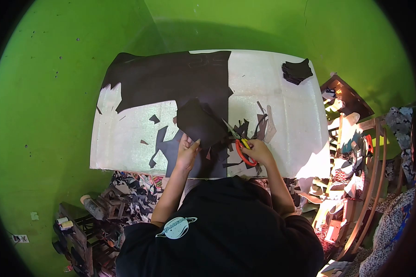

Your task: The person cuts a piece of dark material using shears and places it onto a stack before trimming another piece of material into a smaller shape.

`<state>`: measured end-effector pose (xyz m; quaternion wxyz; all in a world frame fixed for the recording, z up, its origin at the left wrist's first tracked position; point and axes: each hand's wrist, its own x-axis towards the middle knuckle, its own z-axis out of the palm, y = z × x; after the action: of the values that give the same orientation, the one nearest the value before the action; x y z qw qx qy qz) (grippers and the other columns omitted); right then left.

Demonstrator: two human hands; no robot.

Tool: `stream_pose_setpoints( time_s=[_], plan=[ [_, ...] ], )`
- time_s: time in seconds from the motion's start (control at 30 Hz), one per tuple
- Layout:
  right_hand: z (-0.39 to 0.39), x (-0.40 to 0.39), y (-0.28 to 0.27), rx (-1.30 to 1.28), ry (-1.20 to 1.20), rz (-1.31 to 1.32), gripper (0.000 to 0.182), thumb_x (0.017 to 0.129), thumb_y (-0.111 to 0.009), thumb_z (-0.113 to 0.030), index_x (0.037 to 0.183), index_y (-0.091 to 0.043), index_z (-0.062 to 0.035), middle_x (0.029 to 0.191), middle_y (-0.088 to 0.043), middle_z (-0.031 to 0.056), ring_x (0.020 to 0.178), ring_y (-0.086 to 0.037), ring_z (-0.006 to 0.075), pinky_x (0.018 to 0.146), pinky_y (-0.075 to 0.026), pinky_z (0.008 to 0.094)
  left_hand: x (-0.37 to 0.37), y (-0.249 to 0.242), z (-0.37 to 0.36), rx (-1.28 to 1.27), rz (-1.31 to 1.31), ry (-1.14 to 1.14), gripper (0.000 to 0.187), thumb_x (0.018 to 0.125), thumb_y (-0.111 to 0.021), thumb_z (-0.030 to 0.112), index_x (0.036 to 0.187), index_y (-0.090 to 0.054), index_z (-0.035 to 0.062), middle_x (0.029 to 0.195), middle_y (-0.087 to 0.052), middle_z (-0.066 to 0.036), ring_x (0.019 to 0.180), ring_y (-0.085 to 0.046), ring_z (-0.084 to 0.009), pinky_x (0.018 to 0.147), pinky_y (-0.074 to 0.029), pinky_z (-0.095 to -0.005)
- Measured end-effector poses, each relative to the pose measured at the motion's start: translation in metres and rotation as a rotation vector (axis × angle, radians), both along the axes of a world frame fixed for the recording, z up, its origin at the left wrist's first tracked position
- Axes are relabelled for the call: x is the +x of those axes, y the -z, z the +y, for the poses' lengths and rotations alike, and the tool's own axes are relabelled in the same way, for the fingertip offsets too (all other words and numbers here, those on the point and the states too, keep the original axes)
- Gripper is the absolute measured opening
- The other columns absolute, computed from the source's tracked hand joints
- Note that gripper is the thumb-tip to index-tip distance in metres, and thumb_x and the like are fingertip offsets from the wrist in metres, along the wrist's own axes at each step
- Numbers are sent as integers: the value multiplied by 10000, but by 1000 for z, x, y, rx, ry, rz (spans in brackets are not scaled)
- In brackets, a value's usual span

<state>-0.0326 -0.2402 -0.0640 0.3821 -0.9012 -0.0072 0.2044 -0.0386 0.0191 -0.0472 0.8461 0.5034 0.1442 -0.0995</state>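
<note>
My left hand (188, 150) pinches the lower edge of a dark brown piece of sheet material (199, 123), which is lifted over the table. In my right hand (258, 152) are scissors (246, 154) with red and yellow handles; their blades are parted and point up and left, close to the right edge of the piece. A large dark sheet (157, 78) spreads over the back left of the table and down its middle. Dark offcuts (262, 127) lie right of the blades, and a few more (161, 137) are left of my left hand.
The white table (296, 115) carries a stack of dark cut pieces (297, 71) at its back right. Scraps (136, 198) cover the floor below. A wooden rack (372, 184) stands at the right, a small wooden stand (78, 235) at the lower left. Green walls rise behind.
</note>
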Motion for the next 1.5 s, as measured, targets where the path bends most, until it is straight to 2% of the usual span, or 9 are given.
stream_pose_setpoints(
  time_s=[0.17, 0.43, 0.57, 0.83, 1.03, 1.17, 1.23, 1.33, 1.5],
  plan=[
    [-13, -8, 20, 310, 100, 116, 288, 798, -576, -246, 879, -597, 30, 681, -598, 98, 484, -529, 137, 518, -447, 260, 8, -8, 2, 9, -119, 15, 486, 822, -513, -28, 1256, -347, 111, 1140, -518, 20, 885, -518, -35, 651, -390, -157],
    [-11, -37, 1, 1108, 99, 412, 301, 858, -511, -115, 1131, -452, -6, 987, -553, 86, 904, -565, 162, 731, -505, 323, 25, -40, 3, 83, -205, -33, 459, 821, -524, -23, 1229, -359, 108, 1121, -508, 28, 819, -498, -2, 665, -388, -139],
    [0, -47, 23, 1272, 57, 510, 355, 826, -573, -110, 1134, -420, -20, 949, -496, 48, 869, -539, 152, 786, -495, 363, 34, -47, 0, 81, -256, -52, 433, 824, -522, -19, 1208, -369, 110, 1107, -508, 27, 824, -494, -5, 690, -395, -151],
    [13, -52, 17, 1602, -92, 739, 450, 876, -517, -311, 1198, -369, -34, 931, -462, 5, 780, -466, 57, 651, -409, 199, 36, -62, -6, 90, -309, -62, 401, 832, -521, -5, 1190, -376, 103, 1091, -503, 24, 863, -492, -13, 710, -401, -169],
    [12, -56, -10, 1107, -50, 406, 497, 869, -495, -396, 1199, -365, -46, 964, -451, 19, 785, -457, 52, 645, -406, 200, 33, -54, -9, 75, -366, -76, 426, 831, -512, -16, 1216, -363, 87, 1126, -503, 12, 905, -502, -23, 714, -407, -172],
    [15, -54, -2, 1251, 134, 607, 416, 893, -476, -338, 1168, -393, -37, 946, -473, 35, 744, -464, 71, 601, -408, 199, 26, -50, -13, 60, -389, -8, 450, 830, -509, -21, 1239, -347, 77, 1145, -499, 3, 928, -506, -37, 722, -413, -176],
    [21, -55, -23, 844, -116, 255, 642, 832, -455, -535, 1186, -342, -11, 851, -403, -20, 682, -378, 35, 618, -345, 157, 21, -49, -17, 38, -311, 5, 458, 834, -504, -25, 1251, -338, 64, 1149, -498, -14, 929, -512, -48, 731, -419, -179],
    [27, -54, -14, 783, -100, 79, 277, 908, -417, -223, 1096, -441, -22, 776, -484, 6, 613, -450, 63, 528, -389, 185, 16, -51, -22, 34, -271, 16, 456, 836, -500, -31, 1253, -336, 50, 1147, -498, -20, 916, -514, -49, 733, -421, -177],
    [32, -60, -29, 818, -62, 113, 371, 887, -452, -362, 1060, -446, -35, 702, -458, -27, 551, -425, 38, 484, -365, 183, 13, -47, -25, 53, -306, -22, 405, 830, -543, 13, 1196, -385, 81, 973, -517, 37, 765, -482, -12, 643, -403, -171]
  ],
)
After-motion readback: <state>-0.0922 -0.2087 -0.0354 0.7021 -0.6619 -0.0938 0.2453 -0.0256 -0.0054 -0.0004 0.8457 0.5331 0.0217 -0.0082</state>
